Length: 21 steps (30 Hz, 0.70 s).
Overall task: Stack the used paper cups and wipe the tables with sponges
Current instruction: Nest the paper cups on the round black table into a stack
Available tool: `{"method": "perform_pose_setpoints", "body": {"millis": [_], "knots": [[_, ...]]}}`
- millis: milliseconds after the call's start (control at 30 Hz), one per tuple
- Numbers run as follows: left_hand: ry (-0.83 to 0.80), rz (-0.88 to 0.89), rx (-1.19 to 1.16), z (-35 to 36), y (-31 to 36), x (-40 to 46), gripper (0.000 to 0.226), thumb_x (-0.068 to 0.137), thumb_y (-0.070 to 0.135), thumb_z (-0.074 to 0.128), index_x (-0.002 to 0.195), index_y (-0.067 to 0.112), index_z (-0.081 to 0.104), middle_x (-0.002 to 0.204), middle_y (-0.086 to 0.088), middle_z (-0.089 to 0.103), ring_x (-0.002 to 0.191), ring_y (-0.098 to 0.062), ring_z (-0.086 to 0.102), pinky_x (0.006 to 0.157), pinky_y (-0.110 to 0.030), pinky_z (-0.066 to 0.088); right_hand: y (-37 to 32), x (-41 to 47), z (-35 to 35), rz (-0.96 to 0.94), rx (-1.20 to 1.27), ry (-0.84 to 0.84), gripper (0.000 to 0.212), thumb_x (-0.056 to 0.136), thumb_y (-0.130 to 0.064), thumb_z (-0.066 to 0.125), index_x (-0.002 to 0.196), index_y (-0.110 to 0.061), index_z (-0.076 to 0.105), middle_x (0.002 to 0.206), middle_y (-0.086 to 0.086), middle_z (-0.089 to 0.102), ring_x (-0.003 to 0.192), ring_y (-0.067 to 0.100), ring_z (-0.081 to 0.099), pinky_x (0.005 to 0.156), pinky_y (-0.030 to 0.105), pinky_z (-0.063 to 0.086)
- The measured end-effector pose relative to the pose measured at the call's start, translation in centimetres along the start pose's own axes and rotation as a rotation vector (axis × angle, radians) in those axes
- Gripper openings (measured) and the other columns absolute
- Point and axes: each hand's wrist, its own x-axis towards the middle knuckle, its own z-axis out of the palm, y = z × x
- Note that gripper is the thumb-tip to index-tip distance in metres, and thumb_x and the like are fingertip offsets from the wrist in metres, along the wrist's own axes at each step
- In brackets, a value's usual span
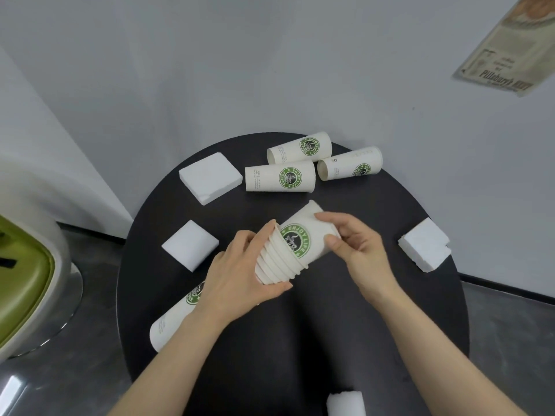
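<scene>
Both forearms reached in from the near edge of the round black table point(390, 295) and met above its middle. The left hand point(240, 274) was curled around a nested stack of cups point(276, 265), fingers wrapped over the far side of the bunched rims and the thumb pressed under the lower edge, so the stack lay tilted with its mouths pointing up and to the right. The right hand point(354, 244) pinched the top cup point(306, 232), a white one with a green round logo, between thumb near the rim and fingers along the upper wall; this cup sat partway inside the stack, its base pointing away toward the far side. Three loose cups lay on their sides in a cluster at the far edge: one in front point(279, 179), one behind it point(300, 147), one to the right point(350, 164). Another cup on its side point(174, 319) lay partly under the left wrist near the table's left edge. White sponges rested flat on the top: one far left point(210, 177), one left of the hands point(189, 249), one at the right edge point(425, 247), and one at the near edge point(345, 403), cut off by the frame.
</scene>
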Motion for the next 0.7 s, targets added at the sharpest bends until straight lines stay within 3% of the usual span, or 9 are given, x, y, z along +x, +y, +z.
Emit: {"method": "perform_pose_setpoints", "body": {"millis": [133,267,400,533,700], "knots": [[-0.003,0.000,0.038,0.0,0.1,-0.2,0.107,0.065,0.067,0.068,0.149,0.042,0.006,0.129,0.011,0.037,0.114,-0.008,0.046,0.091,-0.029,0.042,0.9,-1.1,2.5,0.054,0.005,-0.026,0.040,0.089,0.015,0.048,0.105,-0.016,0.068,0.093,-0.004,0.069,0.084,0.009,0.059,0.073,0.022,0.047],[0.018,-0.012,0.053,0.2,-0.1,-0.2,0.111,0.063,0.071,0.062,0.149,0.041,-0.001,0.136,0.012,0.037,0.121,-0.010,0.046,0.093,-0.032,0.044,1.6,-1.7,4.3,0.073,-0.022,-0.042,0.050,0.090,0.013,0.047,0.099,-0.030,0.071,0.100,-0.003,0.069,0.095,0.012,0.061,0.079,0.028,0.048],[0.059,-0.057,0.076,0.4,0.1,0.4,0.115,0.058,0.082,0.050,0.147,0.040,-0.010,0.138,0.011,0.038,0.122,-0.011,0.047,0.090,-0.035,0.048,1.7,-1.4,5.1,0.084,-0.038,-0.020,0.047,0.089,0.014,0.045,0.102,-0.024,0.070,0.103,0.001,0.070,0.100,0.015,0.062,0.082,0.027,0.049],[0.064,-0.069,0.078,0.4,0.5,1.5,0.112,0.062,0.077,0.054,0.149,0.040,-0.005,0.133,0.011,0.042,0.119,-0.011,0.049,0.088,-0.036,0.048,1.9,-0.7,5.7,0.099,-0.027,-0.061,0.049,0.090,0.014,0.045,0.101,-0.026,0.069,0.102,-0.001,0.071,0.097,0.010,0.064,0.079,0.021,0.048],[0.064,-0.096,0.066,0.4,-0.1,2.5,0.100,0.067,0.073,0.057,0.148,0.043,0.007,0.126,0.012,0.046,0.114,-0.011,0.051,0.086,-0.033,0.048,2.3,1.0,5.3,0.093,0.000,-0.127,0.036,0.091,0.007,0.052,0.107,-0.021,0.068,0.098,0.000,0.072,0.096,0.016,0.065,0.085,0.033,0.053]]}}
